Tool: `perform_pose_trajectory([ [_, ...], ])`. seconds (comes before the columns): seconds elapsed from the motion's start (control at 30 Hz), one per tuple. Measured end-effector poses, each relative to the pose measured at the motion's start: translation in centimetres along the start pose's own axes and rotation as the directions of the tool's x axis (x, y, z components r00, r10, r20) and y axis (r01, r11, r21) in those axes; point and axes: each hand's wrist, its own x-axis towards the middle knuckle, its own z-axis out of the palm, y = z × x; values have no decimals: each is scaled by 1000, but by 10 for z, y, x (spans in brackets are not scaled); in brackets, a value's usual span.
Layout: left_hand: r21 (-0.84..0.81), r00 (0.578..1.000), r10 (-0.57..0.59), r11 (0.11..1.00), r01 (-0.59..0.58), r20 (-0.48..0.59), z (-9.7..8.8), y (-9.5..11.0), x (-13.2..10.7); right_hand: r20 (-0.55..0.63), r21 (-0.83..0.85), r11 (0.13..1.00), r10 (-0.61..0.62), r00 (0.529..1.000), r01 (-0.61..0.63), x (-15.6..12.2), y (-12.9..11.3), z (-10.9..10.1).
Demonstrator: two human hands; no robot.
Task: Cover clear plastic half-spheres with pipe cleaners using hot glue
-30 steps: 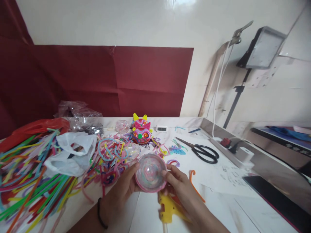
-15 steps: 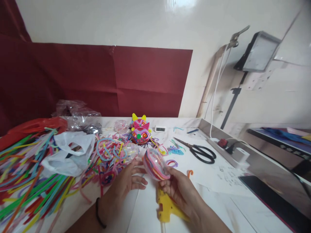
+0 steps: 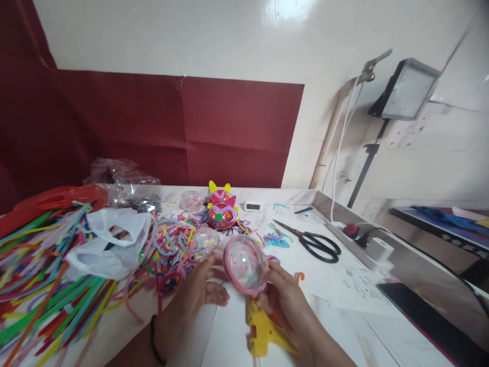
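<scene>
A clear plastic ball (image 3: 245,265) with pink, fuzzy-looking strips around its rim is above the middle of the table, its transparent round face turned up towards me. My right hand (image 3: 284,293) grips it from the right, thumb and fingers at its lower edge. On the other side, my left hand (image 3: 202,288) has its fingers apart and slightly curled, their tips at or close to the ball's left edge; whether they touch cannot be made out. Below the ball lies a yellow glue gun (image 3: 260,326), partly hidden by my right hand.
Loose pipe cleaners (image 3: 80,306) and a white plastic bag (image 3: 114,244) cover the left side. Decorated figures (image 3: 221,214) stand at the back near a small digital display (image 3: 252,206). Black-handled scissors (image 3: 319,244), a power strip (image 3: 367,250) and a dark phone-like slab (image 3: 428,318) lie right.
The ball has turned in my right hand from its colourful striped side to its clear round face. My left hand stays beside it, and the view has tipped slightly upward.
</scene>
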Motion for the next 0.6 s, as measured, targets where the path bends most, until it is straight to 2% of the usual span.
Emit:
perform_pose_trajectory([
  [0.07,-8,999,-49,999,49,16,0,-2,0,8,-88,991,-103,995,103,-2,1,1],
  [0.13,-27,994,-97,995,98,52,1,-2,-1,32,-240,946,-215,976,217,-3,3,0],
  [0.23,-82,985,-115,989,126,125,2,-1,-2,122,-482,810,-315,941,334,-3,9,-5],
  [0.33,-247,959,-77,958,147,273,1,-1,-1,217,-615,673,-355,909,410,-3,16,-11],
  [0.4,-370,929,-1,917,148,370,-1,-2,0,293,-668,552,-420,859,498,-1,20,-15],
  [0.47,-427,904,71,895,129,421,-3,-3,1,374,-684,438,-476,796,583,0,21,-18],
  [0.6,-400,862,126,911,95,491,-7,-6,1,443,-654,355,-537,718,668,4,20,-20],
])
